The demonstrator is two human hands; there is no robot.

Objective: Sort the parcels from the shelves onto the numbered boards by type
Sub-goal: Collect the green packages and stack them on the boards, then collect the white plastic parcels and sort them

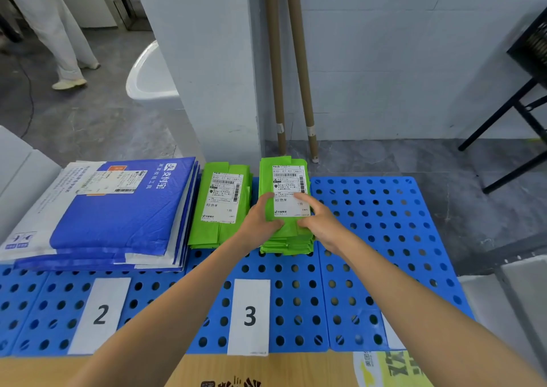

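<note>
Two stacks of green parcels with white labels stand on the blue perforated board [296, 298] marked 3. Both my hands are on the right green stack [285, 173]. My left hand [262, 219] grips the top parcel's near left edge, thumb on the label. My right hand [318, 219] holds its near right edge, fingers on the label. The left green stack [222, 200] sits beside it, untouched. A pile of blue-and-white padded mailers [112, 212] lies on the board marked 2 [53, 306].
The bare blue board [384, 238] extends to the right of the green stacks. Two cardboard tubes [293, 70] lean in the wall corner behind. A black metal stand [521, 114] is at right. A person's legs [59, 37] are at far left. A cardboard box [266, 372] lies below me.
</note>
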